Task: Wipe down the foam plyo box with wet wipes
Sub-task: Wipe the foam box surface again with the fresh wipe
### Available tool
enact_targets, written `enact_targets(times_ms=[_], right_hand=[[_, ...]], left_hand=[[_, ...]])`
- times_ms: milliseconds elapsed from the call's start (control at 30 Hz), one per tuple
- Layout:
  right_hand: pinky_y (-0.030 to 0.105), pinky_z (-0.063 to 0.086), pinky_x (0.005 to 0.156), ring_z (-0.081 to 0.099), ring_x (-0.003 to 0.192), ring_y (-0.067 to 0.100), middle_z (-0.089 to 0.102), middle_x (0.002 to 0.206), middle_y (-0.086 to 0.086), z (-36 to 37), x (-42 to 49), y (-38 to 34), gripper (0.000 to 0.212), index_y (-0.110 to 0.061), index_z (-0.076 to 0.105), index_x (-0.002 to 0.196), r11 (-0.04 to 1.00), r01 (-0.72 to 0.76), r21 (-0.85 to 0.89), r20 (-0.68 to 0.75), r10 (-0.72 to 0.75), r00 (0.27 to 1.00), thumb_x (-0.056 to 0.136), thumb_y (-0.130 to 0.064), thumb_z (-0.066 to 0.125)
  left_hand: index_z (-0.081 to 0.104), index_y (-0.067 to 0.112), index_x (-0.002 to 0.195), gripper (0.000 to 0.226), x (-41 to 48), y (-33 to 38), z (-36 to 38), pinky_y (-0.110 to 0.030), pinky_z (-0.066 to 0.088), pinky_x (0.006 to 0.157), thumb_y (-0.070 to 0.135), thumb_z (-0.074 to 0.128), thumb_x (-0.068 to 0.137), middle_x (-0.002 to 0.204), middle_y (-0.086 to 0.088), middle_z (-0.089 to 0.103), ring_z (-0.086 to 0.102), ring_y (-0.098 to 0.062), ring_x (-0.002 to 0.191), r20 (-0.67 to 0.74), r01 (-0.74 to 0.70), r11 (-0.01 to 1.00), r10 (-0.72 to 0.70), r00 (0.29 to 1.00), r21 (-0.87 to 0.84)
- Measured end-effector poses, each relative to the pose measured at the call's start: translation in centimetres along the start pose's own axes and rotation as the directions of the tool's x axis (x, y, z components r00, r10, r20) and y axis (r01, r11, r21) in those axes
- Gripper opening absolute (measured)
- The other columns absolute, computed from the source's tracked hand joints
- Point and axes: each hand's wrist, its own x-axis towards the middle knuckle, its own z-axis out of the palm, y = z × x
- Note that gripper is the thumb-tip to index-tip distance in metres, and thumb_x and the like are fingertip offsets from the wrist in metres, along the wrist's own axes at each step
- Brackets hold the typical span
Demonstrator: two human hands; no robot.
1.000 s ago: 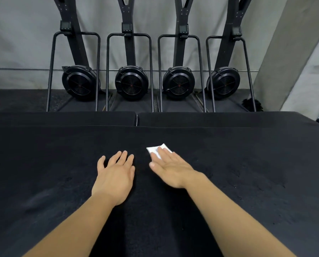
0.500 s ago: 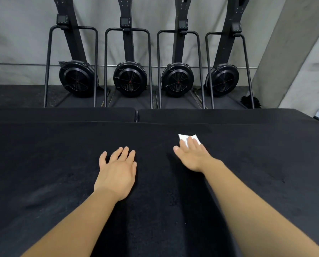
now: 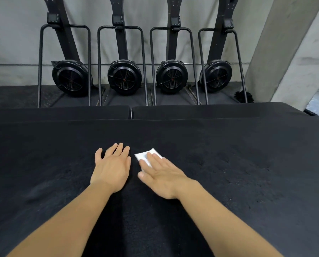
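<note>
Foam plyo box (image 3: 247,182): black, matte, finely grained top. It fills the lower half of the view from edge to edge. Faint dull patches on the right part of the surface.

Wall (image 3: 15,43): grey, plain, runs across the back.

Column (image 3: 285,52): grey concrete, far right, appears to lean in the wide-angle view.

Ski-trainer machines (image 3: 124,76): four, black, side by side against the wall. Each has a round fan housing low down, an upright mast and a tubular frame loop. They stand on the dark floor beyond the box.

Pads (image 3: 62,113): two black flat ones lie just behind the box's far edge, butted end to end with a narrow seam between them.

Left hand (image 3: 111,169): flat on the box top near its middle, palm down, fingers straight and close together, holding nothing.

Right hand (image 3: 162,175): just beside the left, palm down, fingers extended and angled up-left. The fingers press flat on the wipe; none curl round it.

Wet wipe (image 3: 143,157): white, folded small, lies on the box top under the right fingertips, its far corners showing beyond them, near the left hand's little finger but apart from it.
</note>
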Motion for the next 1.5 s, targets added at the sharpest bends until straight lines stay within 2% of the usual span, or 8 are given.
enact_targets(times_ms=[167, 333, 500, 867, 1067, 1200, 1333, 1500], right_hand=[[0.032, -0.006, 0.121, -0.014, 0.149, 0.011, -0.012, 0.164, -0.003, -2.0, 0.8, 6.0, 0.059, -0.03, 0.003, 0.157, 0.988, -0.153, 0.027, -0.091, 0.155, 0.984, 0.102, -0.053, 0.013], [0.04, 0.01, 0.119, 0.01, 0.148, 0.02, 0.011, 0.16, 0.002, -3.7, 0.7, 10.5, 0.054, -0.022, 0.024, 0.148, 0.958, -0.281, 0.054, -0.143, 0.286, 0.947, 0.102, -0.048, 0.015], [0.038, -0.001, 0.121, -0.008, 0.15, 0.02, -0.007, 0.164, 0.004, -3.9, 0.2, 9.5, 0.062, -0.021, 0.007, 0.157, 0.911, -0.395, 0.117, -0.114, 0.408, 0.906, 0.103, -0.051, 0.012], [0.035, -0.017, 0.119, -0.031, 0.144, 0.014, -0.029, 0.159, 0.001, 1.9, -2.3, -4.5, 0.069, -0.02, -0.016, 0.154, 0.996, -0.093, -0.008, 0.008, 0.093, 0.996, 0.1, -0.058, 0.006], [0.029, -0.015, 0.119, -0.026, 0.145, 0.006, -0.024, 0.16, -0.006, 1.5, -2.7, -3.0, 0.061, -0.027, -0.01, 0.155, 0.999, 0.039, -0.014, 0.014, -0.039, 0.999, 0.103, -0.053, 0.008], [0.034, 0.006, 0.12, -0.006, 0.15, 0.016, 0.002, 0.163, -0.003, -0.1, -2.1, 1.9, 0.058, -0.023, 0.009, 0.156, 1.0, -0.014, -0.011, -0.118, 0.013, 0.993, 0.103, -0.047, 0.016], [0.037, 0.025, 0.107, 0.026, 0.136, 0.025, 0.029, 0.14, 0.002, -1.8, -1.6, 7.5, 0.039, -0.022, 0.035, 0.134, 0.985, -0.173, -0.027, -0.213, 0.164, 0.963, 0.103, -0.041, 0.021], [0.04, 0.014, 0.118, 0.009, 0.147, 0.025, 0.01, 0.157, -0.002, -2.4, -1.0, 10.5, 0.058, -0.024, 0.02, 0.15, 0.945, -0.319, 0.074, -0.148, 0.327, 0.933, 0.1, -0.051, 0.014]], left_hand=[[0.016, 0.027, 0.153, 0.051, 0.2, -0.1, 0.3, -0.048, -0.001, 0.118, 0.037, 0.011, 0.104, 0.161, 0.006, 0.012, 0.005, -0.014, 0.149, -0.005, -0.008, 1.0, 0.008, 1.0, 0.025], [0.014, 0.027, 0.154, 0.051, 0.3, -0.2, 0.6, -0.048, -0.001, 0.118, 0.037, 0.01, 0.103, 0.162, 0.006, 0.011, 0.005, -0.014, 0.149, -0.01, -0.01, 0.999, 0.011, 1.0, 0.046], [0.017, 0.026, 0.153, 0.052, 0.4, -0.3, 0.9, -0.049, 0.0, 0.117, 0.037, 0.012, 0.103, 0.161, 0.005, 0.014, 0.007, -0.015, 0.148, -0.02, -0.013, 0.999, 0.014, 1.0, 0.037], [0.019, 0.026, 0.153, 0.05, 0.3, 0.0, 0.3, -0.05, 0.0, 0.118, 0.035, 0.015, 0.104, 0.161, 0.004, 0.015, 0.007, -0.015, 0.148, 0.005, -0.008, 1.0, 0.007, 1.0, 0.006], [0.017, 0.026, 0.153, 0.05, 0.3, -0.1, 0.3, -0.049, 0.0, 0.118, 0.034, 0.014, 0.104, 0.161, 0.004, 0.013, 0.006, -0.015, 0.148, 0.005, -0.013, 1.0, 0.013, 1.0, 0.013], [0.019, 0.024, 0.153, 0.05, 0.3, -0.2, 0.5, -0.05, 0.001, 0.118, 0.035, 0.014, 0.104, 0.161, 0.003, 0.016, 0.009, -0.016, 0.148, -0.015, -0.022, 0.999, 0.022, 1.0, 0.034], [0.019, 0.024, 0.153, 0.05, 0.5, -0.3, 0.7, -0.05, 0.002, 0.118, 0.035, 0.013, 0.104, 0.161, 0.004, 0.016, 0.009, -0.016, 0.148, -0.019, -0.026, 0.999, 0.027, 0.999, 0.034], [0.021, 0.024, 0.152, 0.05, 0.5, -0.3, 0.9, -0.049, 0.001, 0.117, 0.035, 0.014, 0.104, 0.161, 0.004, 0.017, 0.009, -0.016, 0.148, -0.03, -0.028, 0.999, 0.029, 0.999, 0.019]])
